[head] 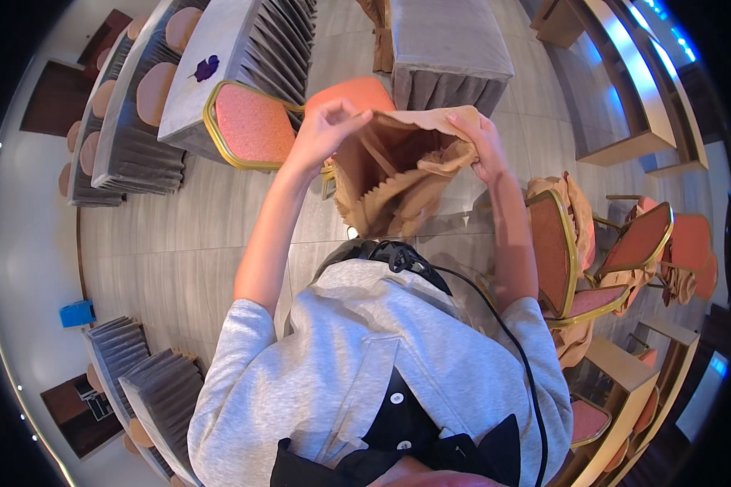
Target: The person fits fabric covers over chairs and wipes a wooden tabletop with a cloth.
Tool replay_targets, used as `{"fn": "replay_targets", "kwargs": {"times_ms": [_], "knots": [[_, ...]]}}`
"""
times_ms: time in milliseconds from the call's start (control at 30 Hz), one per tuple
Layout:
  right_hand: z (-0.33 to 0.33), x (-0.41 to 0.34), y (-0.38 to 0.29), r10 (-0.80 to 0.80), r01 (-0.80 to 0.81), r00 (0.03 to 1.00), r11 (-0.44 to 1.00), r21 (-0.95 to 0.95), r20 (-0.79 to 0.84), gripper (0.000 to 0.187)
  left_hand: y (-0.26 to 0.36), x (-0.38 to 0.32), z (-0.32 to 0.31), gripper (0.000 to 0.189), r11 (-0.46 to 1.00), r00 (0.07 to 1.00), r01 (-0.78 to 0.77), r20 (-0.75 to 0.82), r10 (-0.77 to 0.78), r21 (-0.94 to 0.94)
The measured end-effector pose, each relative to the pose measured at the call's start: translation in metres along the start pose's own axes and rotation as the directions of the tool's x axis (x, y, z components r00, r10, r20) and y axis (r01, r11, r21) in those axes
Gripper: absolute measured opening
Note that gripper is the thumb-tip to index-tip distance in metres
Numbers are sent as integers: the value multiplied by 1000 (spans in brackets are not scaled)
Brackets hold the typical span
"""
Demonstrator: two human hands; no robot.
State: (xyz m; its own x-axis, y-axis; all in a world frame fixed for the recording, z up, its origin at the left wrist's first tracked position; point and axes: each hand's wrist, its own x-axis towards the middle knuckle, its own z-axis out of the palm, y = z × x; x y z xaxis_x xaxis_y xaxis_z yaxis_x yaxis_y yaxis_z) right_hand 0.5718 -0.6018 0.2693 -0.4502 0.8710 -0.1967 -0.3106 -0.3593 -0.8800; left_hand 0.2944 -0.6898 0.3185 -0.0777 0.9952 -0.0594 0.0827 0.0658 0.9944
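A tan fabric chair cover (396, 201) with a gathered, ruffled hem hangs between my hands, its mouth spread wide. My left hand (326, 134) pinches the left side of the rim between thumb and fingers. On the opposite side my right hand (484, 143) grips the bunched edge, thumb on top. Just beyond the cover stands a banquet chair with an orange-red seat (353, 91) and a gold-framed padded back (253, 125). The cover hides part of this chair.
Grey-skirted tables (451, 42) stand ahead, one with a dark purple flower (206, 68) on its cloth (186, 103). To the right are several gold-framed chairs (554, 255) with tan covers (579, 213) draped on them. Wooden desks (621, 146) line the right side. A black cable (512, 341) runs down my body.
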Motion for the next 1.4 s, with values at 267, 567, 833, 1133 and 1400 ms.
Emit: {"fn": "replay_targets", "kwargs": {"times_ms": [267, 567, 833, 1133, 1400], "knots": [[-5, -26, -53, -15, 176, 958, 819, -547, 286, 25, 62, 30, 0, 18, 934, 895, -352, -267, 356, 66], [-117, 27, 5, -602, 140, 797, 258, -956, -46, 26, 96, 51, -1, 21, 651, 856, -415, 30, 516, 635], [-48, -24, -174, -765, 131, 641, 42, -990, 53, 22, 60, 64, -63, 24, 20, 851, -339, 297, 432, 941], [21, -62, -199, -683, 231, 703, -42, -972, 197, 18, -54, 117, -107, 21, 687, 861, -283, -139, 490, 670], [-29, -84, -175, -492, 163, 868, 168, -972, 60, 7, -76, 19, -94, 37, 624, 923, -340, 377, 78, 704]]}}
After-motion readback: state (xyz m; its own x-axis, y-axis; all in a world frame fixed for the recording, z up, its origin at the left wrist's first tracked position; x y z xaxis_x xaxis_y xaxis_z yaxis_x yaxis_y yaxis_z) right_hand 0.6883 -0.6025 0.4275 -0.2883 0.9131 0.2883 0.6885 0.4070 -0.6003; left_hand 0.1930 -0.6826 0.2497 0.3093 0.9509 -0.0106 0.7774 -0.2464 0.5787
